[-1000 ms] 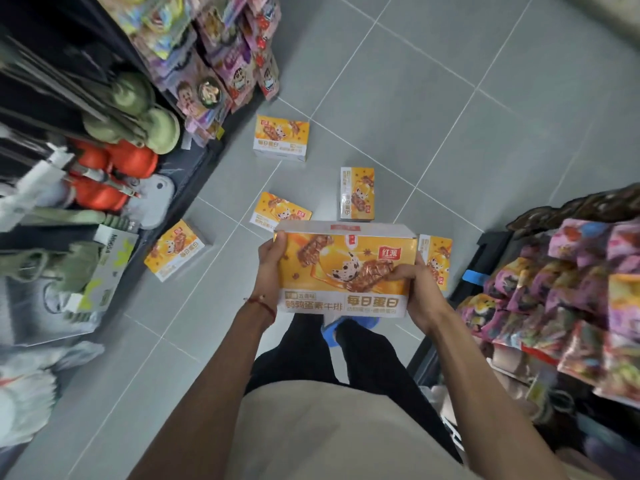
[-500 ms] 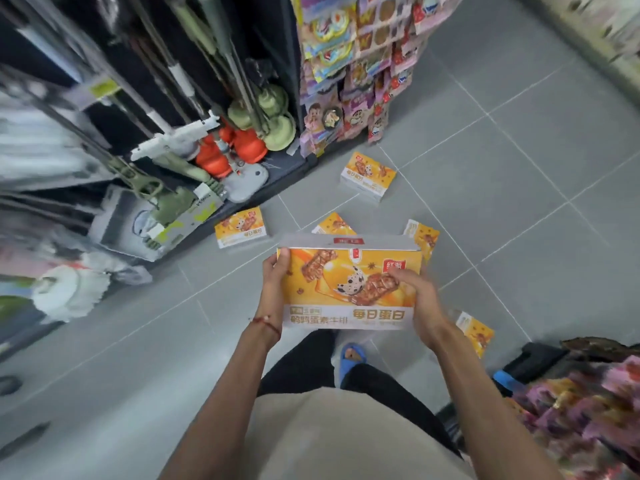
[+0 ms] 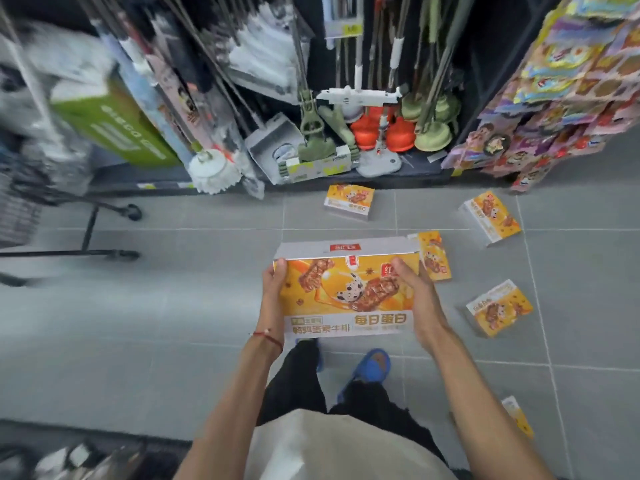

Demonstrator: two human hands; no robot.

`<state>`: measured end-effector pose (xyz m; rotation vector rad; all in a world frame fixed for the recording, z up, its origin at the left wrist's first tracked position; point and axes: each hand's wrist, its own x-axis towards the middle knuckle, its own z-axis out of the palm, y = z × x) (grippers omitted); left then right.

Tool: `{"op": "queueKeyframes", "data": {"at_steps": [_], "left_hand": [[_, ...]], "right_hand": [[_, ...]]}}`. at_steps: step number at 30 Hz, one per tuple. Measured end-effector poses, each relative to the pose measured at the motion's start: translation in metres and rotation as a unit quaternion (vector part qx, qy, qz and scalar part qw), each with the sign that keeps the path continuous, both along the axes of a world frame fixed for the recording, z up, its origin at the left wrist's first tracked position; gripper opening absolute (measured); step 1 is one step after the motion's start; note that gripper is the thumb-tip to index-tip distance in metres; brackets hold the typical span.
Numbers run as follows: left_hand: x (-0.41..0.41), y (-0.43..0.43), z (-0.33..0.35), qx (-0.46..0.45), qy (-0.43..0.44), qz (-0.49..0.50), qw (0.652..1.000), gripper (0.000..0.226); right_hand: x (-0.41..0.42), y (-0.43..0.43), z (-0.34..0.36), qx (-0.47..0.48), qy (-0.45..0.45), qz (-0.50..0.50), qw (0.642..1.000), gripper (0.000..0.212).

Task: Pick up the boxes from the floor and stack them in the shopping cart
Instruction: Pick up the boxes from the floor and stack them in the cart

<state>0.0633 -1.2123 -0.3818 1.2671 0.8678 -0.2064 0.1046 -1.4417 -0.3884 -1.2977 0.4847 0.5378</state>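
Observation:
I hold an orange and white snack box in front of me above the grey floor. My left hand grips its left end and my right hand grips its right end, thumbs on the printed top. Several matching boxes lie on the tiles: one near the shelf base, one to the right of it, one just behind the held box, one at the right and one at the lower right edge. The shopping cart shows blurred at the far left, its wheels on the floor.
A shelf bay of mops, brooms and red and green plungers fills the back. A rack of colourful snack packets hangs at the right. My feet in blue slippers stand below the box. More goods lie at the bottom left corner.
The view has swung left: the mop shelf now faces me and the cart has come into sight at the left. Both hands keep the same grip on the box.

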Motion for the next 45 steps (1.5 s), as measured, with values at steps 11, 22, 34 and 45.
{"op": "queueKeyframes", "data": {"at_steps": [11,22,34,45], "left_hand": [[-0.084,0.158,0.002,-0.034,-0.024,0.172,0.984,0.089],[-0.133,0.372,0.003,0.011,-0.037,0.249,0.968,0.077],[-0.122,0.548,-0.005,0.020,-0.022,0.370,0.928,0.082],[-0.084,0.720,0.024,0.054,-0.024,0.486,0.872,0.063]], "right_hand": [[-0.003,0.196,0.005,-0.021,-0.015,0.182,0.983,0.047],[-0.026,0.437,-0.004,-0.039,-0.016,0.255,0.966,0.065],[0.023,0.657,-0.013,-0.034,-0.005,0.370,0.928,0.074],[0.081,0.880,0.003,-0.002,-0.023,0.478,0.878,0.070]]}}
